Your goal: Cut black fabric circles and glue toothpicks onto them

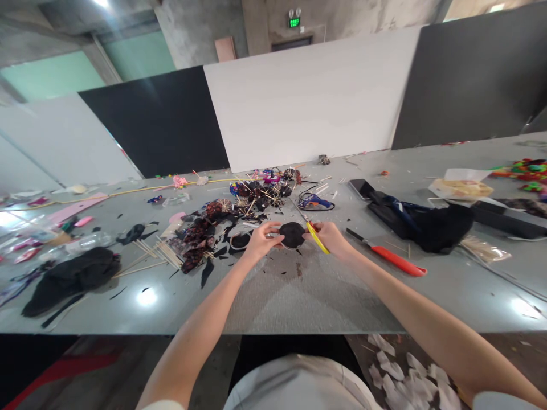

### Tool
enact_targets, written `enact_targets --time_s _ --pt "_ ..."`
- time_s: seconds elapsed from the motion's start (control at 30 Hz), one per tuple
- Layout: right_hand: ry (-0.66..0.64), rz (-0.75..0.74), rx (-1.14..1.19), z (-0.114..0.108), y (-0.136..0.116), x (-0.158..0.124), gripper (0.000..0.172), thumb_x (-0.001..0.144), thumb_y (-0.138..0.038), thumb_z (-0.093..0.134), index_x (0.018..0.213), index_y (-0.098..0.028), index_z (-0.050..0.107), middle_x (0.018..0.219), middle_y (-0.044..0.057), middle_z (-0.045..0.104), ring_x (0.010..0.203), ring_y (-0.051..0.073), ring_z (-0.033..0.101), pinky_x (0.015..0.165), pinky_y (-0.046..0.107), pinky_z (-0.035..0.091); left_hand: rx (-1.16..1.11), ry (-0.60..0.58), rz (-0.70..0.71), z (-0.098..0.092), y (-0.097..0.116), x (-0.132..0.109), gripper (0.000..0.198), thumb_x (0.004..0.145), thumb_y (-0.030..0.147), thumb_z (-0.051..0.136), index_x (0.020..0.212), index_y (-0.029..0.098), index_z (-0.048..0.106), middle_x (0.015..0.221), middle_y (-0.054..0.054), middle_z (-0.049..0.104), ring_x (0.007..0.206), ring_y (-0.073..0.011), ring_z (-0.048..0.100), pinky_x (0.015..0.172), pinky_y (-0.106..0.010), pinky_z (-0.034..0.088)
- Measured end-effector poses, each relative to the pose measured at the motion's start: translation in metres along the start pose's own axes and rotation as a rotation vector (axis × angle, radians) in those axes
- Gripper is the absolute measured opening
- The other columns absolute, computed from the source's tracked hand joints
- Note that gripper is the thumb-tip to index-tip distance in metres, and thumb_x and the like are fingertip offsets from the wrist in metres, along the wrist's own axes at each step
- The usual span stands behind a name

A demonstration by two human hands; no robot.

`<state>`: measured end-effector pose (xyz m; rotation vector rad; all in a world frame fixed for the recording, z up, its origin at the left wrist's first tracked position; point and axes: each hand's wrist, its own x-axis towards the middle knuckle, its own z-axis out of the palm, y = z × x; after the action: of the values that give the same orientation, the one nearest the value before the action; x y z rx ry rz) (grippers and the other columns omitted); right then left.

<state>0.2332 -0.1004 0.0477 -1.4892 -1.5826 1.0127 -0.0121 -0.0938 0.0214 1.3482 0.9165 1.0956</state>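
My left hand (261, 240) pinches the left edge of a round black piece of fabric (292, 234) and holds it just above the grey table (282, 296). On the piece's right side, my right hand (330, 237) is closed around yellow-handled scissors (316, 236), whose blades point up and to the left along the fabric's edge. Both hands meet at the middle of the table.
Black fabric scraps, wooden sticks (159, 251) and small decorated pieces (256, 196) lie to the left and behind. A red-handled cutter (390, 257) lies to the right, beside a black bag (427, 225) and a phone (361, 188). A black cloth (72, 277) sits far left. White paper bits litter the floor (405, 376).
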Motion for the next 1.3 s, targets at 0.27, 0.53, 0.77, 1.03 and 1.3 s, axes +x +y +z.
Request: enact_targets --time_s 0.27,0.53,0.77,1.03,1.3 --pt "-0.109 0.130 0.228 -0.001 -0.008 -0.007 0.041 0.059 -0.046 0.083 0.083 -0.013 0.071 0.050 -0.007 0.045 0.045 0.007 0.037 0.045 0.024 0.021 0.064 0.001 0.030 0.003 0.003 -0.003 0.060 0.071 0.041 0.090 0.119 0.016 0.064 0.100 -0.008 0.071 0.072 -0.0188 0.073 0.068 -0.037 0.067" --pt "-0.243 0.077 0.463 -0.004 -0.011 -0.010 0.044 0.059 -0.045 0.088 0.064 -0.018 0.054 0.058 -0.006 0.042 0.048 0.005 0.031 0.044 0.024 0.016 0.110 0.010 0.053 0.003 0.006 -0.005 0.058 0.073 0.044 0.088 0.118 0.017 0.065 0.102 -0.009 0.071 0.071 -0.0180 0.073 0.068 -0.037 0.066" --pt "-0.300 0.074 0.535 -0.005 -0.001 -0.006 0.042 0.063 -0.040 0.087 0.071 -0.019 0.052 0.062 -0.007 0.039 0.050 0.004 0.024 0.045 0.024 0.013 0.128 0.021 0.074 0.001 0.004 -0.004 0.056 0.074 0.044 0.087 0.118 0.016 0.066 0.103 -0.010 0.071 0.072 -0.0185 0.073 0.065 -0.035 0.066" --pt "-0.173 0.095 0.232 -0.004 -0.005 -0.007 0.039 0.060 -0.048 0.083 0.066 -0.016 0.060 0.052 -0.006 0.044 0.046 0.007 0.034 0.045 0.025 0.019 0.094 0.019 0.103 -0.003 -0.002 0.000 0.051 0.078 0.038 0.084 0.120 0.017 0.066 0.108 -0.011 0.071 0.075 -0.0183 0.074 0.070 -0.037 0.067" --pt "-0.148 0.115 0.221 -0.003 -0.011 -0.007 0.042 0.061 -0.050 0.083 0.078 -0.015 0.068 0.049 -0.007 0.045 0.044 0.007 0.035 0.044 0.024 0.020 0.099 0.040 0.083 -0.002 0.000 0.000 0.049 0.078 0.036 0.084 0.119 0.016 0.067 0.108 -0.011 0.073 0.077 -0.0192 0.074 0.071 -0.038 0.067"
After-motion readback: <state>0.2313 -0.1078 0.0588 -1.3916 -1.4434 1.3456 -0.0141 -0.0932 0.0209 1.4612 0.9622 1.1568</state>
